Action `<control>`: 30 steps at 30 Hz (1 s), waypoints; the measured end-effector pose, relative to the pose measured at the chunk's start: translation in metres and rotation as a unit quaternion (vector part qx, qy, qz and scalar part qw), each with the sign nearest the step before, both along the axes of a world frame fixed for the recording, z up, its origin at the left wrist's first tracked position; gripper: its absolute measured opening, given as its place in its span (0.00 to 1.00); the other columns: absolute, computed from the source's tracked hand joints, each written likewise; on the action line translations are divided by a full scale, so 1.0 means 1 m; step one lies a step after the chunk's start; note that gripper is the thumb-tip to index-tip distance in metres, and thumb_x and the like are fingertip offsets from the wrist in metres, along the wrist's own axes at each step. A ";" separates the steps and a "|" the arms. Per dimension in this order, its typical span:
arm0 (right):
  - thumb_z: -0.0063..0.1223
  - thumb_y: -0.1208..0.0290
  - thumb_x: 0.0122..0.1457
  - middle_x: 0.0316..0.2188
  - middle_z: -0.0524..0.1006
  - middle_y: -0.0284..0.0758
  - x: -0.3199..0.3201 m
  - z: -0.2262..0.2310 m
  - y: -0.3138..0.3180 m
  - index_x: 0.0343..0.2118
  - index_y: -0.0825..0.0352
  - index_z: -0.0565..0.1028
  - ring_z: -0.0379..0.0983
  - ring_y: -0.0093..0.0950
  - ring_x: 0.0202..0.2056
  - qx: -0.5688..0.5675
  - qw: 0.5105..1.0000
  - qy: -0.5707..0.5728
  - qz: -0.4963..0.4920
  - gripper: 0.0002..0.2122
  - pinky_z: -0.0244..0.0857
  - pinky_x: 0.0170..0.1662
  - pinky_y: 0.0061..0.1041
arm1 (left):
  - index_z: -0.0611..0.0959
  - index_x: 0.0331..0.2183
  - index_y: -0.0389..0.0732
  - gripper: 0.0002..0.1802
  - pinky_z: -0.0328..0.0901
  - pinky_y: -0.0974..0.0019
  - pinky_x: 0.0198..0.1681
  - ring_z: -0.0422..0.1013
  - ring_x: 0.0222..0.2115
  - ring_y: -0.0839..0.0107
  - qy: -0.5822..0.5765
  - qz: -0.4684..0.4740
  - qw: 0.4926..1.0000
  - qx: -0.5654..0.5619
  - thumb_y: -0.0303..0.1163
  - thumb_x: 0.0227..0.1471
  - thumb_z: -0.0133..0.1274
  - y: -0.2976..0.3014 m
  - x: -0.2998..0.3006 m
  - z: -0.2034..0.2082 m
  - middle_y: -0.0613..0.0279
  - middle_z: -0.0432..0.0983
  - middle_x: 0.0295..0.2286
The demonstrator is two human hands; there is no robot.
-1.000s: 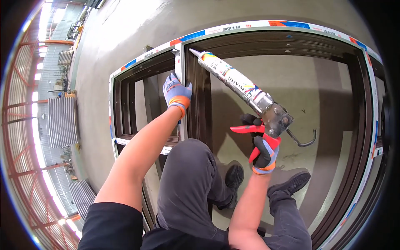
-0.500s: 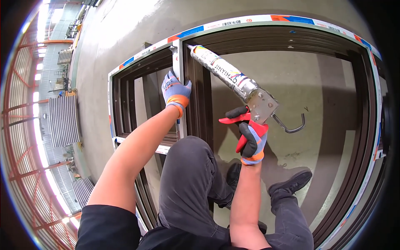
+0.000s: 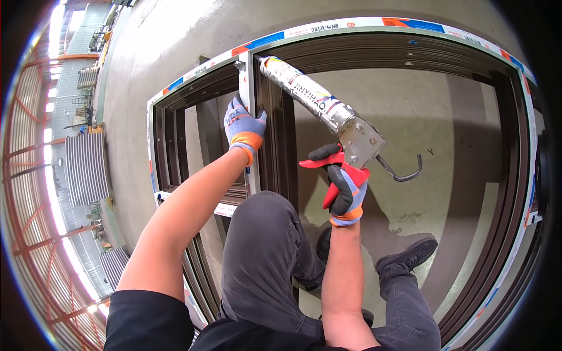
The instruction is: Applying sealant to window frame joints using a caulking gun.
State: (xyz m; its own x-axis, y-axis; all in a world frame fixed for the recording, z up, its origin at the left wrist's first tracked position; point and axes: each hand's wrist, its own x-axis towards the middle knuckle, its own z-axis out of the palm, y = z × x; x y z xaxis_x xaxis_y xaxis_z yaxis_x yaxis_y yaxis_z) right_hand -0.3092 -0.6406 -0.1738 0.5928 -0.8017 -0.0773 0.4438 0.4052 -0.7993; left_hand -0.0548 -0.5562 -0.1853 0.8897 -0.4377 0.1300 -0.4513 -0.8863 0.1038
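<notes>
My right hand (image 3: 349, 196), in a grey-blue and black glove with an orange cuff, is closed round the red handle of a caulking gun (image 3: 362, 143). A white printed sealant tube (image 3: 304, 92) sits in the gun, its nozzle end up against the inner top corner of the dark brown window frame (image 3: 274, 134), by the upright bar. The tip itself is hard to make out. My left hand (image 3: 245, 126), gloved alike, wraps over that upright bar below the corner, fingers on its far side and thumb on the near side.
White, orange and blue protective tape (image 3: 351, 24) covers the frame's outer edge. Through the large opening the grey floor (image 3: 404, 146) and my shoes (image 3: 408, 255) show. My knee (image 3: 260, 234) is close to the upright bar. Stacked ribbed panels (image 3: 88, 169) stand far left.
My right hand and the caulking gun have shifted slightly left and up, and the tube has rolled a little. My left hand keeps its hold on the bar.
</notes>
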 end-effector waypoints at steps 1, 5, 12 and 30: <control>0.48 0.76 0.51 0.33 0.80 0.39 0.000 0.000 -0.001 0.34 0.75 0.77 0.76 0.29 0.36 -0.017 1.000 0.008 0.008 0.10 0.66 0.45 0.26 | 0.68 0.57 0.33 0.44 0.64 0.55 0.56 0.69 0.52 0.48 0.002 0.003 1.000 0.001 0.43 0.42 0.66 0.000 0.001 -0.001 0.43 0.72 0.49; 0.48 0.76 0.51 0.33 0.80 0.39 0.004 0.002 0.000 0.33 0.75 0.78 0.76 0.29 0.37 0.044 0.999 -0.003 -0.004 0.10 0.66 0.46 0.28 | 0.69 0.57 0.34 0.44 0.64 0.55 0.56 0.69 0.52 0.48 0.001 -0.009 1.000 -0.003 0.43 0.42 0.66 0.001 0.003 -0.005 0.43 0.72 0.49; 0.49 0.76 0.50 0.32 0.80 0.39 0.008 0.000 0.002 0.32 0.75 0.79 0.77 0.30 0.36 0.026 0.999 0.011 -0.015 0.10 0.67 0.46 0.29 | 0.69 0.56 0.35 0.43 0.65 0.55 0.55 0.69 0.51 0.47 -0.019 -0.017 1.000 -0.006 0.43 0.42 0.66 0.007 0.012 -0.009 0.43 0.72 0.49; 0.48 0.75 0.51 0.32 0.79 0.41 0.001 -0.009 0.001 0.33 0.76 0.77 0.76 0.32 0.34 0.015 0.999 0.046 0.015 0.11 0.69 0.45 0.32 | 0.69 0.56 0.36 0.42 0.65 0.55 0.55 0.70 0.50 0.47 -0.007 -0.017 1.000 -0.013 0.41 0.42 0.66 0.003 0.010 -0.008 0.44 0.73 0.48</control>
State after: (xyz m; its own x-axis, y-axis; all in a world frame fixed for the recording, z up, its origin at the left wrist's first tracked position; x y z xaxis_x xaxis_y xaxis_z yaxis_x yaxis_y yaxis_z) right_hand -0.3079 -0.6392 -0.1826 0.6052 -0.7807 -0.1559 0.3565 0.4409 -0.8237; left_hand -0.0443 -0.5536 -0.1935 0.8720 -0.4647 0.1539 -0.4833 -0.8671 0.1205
